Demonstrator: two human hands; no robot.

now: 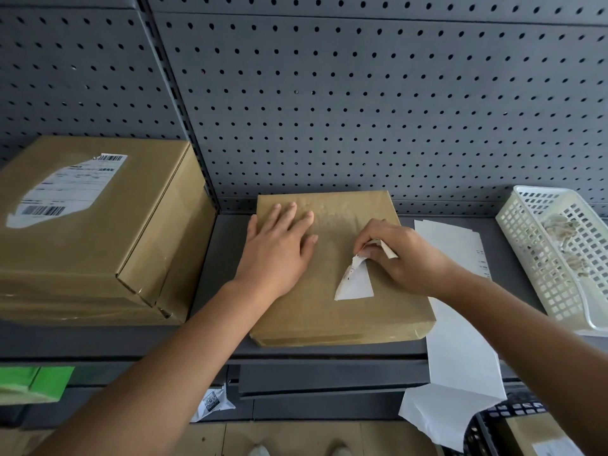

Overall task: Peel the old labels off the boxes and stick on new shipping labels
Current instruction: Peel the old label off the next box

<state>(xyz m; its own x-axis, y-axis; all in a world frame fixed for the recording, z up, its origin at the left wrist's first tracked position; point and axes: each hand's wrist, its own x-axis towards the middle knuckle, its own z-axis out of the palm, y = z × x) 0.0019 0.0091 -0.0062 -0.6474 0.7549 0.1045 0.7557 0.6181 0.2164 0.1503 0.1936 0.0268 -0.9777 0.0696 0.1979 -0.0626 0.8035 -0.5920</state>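
Box (332,311) on grey shelf (217,343), pegboard (362,110) behind

**Soft, even light; wide-angle bend at the edges**

The scene is moderately bright under diffuse light, probably from overhead. Only a faint shadow lies on the shelf (218,258) left of the flat box (329,307). Glare whitens the tape on the large box (82,241) at the left of the frame. The pegboard (362,110) rows bow toward the corners. The torn label (357,284) print and the lower edge are soft.

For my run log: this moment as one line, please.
step: peeling | left hand: flat on box | right hand: pinching torn label, partly lifted
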